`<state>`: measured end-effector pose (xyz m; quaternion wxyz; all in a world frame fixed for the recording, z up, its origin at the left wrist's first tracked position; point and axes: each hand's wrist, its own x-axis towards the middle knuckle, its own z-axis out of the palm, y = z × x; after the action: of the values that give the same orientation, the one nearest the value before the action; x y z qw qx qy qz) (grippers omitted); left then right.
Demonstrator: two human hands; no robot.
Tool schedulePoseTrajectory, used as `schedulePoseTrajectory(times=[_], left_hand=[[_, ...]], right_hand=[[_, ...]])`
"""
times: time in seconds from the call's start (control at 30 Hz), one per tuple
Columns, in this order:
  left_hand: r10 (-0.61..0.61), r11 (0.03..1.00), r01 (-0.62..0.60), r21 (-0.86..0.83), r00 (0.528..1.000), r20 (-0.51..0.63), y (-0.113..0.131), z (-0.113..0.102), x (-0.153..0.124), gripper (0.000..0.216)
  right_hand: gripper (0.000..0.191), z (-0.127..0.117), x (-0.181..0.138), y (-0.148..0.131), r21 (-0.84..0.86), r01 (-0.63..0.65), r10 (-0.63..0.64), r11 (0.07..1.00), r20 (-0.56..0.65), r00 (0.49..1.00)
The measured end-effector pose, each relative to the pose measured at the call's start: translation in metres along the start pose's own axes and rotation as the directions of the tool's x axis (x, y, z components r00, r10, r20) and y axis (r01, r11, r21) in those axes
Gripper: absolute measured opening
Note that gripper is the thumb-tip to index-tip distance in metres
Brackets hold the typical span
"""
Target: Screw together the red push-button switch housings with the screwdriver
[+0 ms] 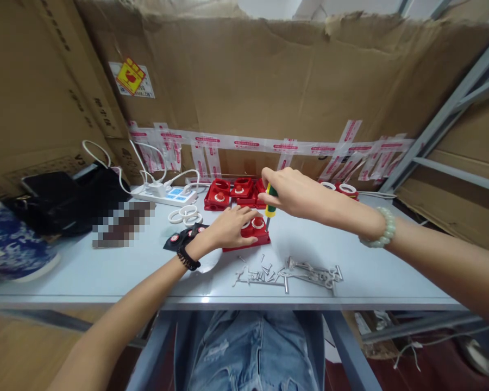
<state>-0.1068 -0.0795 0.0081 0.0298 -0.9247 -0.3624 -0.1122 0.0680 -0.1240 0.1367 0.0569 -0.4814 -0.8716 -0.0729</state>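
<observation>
My right hand [287, 190] is closed around a screwdriver [270, 210] with a green and yellow handle. The screwdriver stands nearly upright, its tip down at the right end of a red plastic housing [250, 241]. Over the left part of that housing lies my left hand [231, 227], gripping it against the table with fingers and thumb. A red knob with a white ring shows on the housing between the hands; the rest is partly covered. Loose screws [264, 271] and metal rods with hardware [315, 273] lie just in front.
More red housings [217, 195] line the back of the table [375, 266]. White rings [186, 215] and black pieces with round red-white marks [175, 239] lie left of my hand. Behind them is a power strip [167, 194] with white cables. A cardboard wall [244, 81] rises behind.
</observation>
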Motion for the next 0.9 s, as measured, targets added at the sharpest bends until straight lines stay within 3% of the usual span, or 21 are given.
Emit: schedulePoseTrajectory(times=[0.17,0.37,0.57,0.8,0.9], left_hand=[[0.010,1.000,-0.010,-0.029,1.000,-0.002,0.002,-0.002,0.000,0.052],[-0.001,1.000,0.001,-0.027,1.000,0.005,0.003,-0.004,0.000,0.053],[-0.001,0.999,0.001,-0.032,1.000,-0.007,0.002,-0.002,0.000,0.052],[0.011,0.999,-0.012,-0.044,1.000,-0.015,0.002,-0.002,-0.002,0.050],[0.012,0.999,-0.012,-0.037,1.000,-0.021,0.001,-0.002,-0.002,0.050]], right_hand=[[0.026,-0.001,0.001,0.001,0.184,0.055,-0.054,0.981,-0.009,0.999],[0.018,0.004,0.001,0.000,0.194,0.023,-0.011,0.981,-0.060,0.998],[0.032,0.002,-0.001,0.003,0.336,0.067,-0.044,0.940,-0.075,0.996],[0.019,-0.006,-0.002,0.006,0.360,0.067,0.054,0.930,-0.316,0.947],[0.013,0.011,-0.001,0.009,0.348,0.001,0.103,0.937,-0.281,0.954]])
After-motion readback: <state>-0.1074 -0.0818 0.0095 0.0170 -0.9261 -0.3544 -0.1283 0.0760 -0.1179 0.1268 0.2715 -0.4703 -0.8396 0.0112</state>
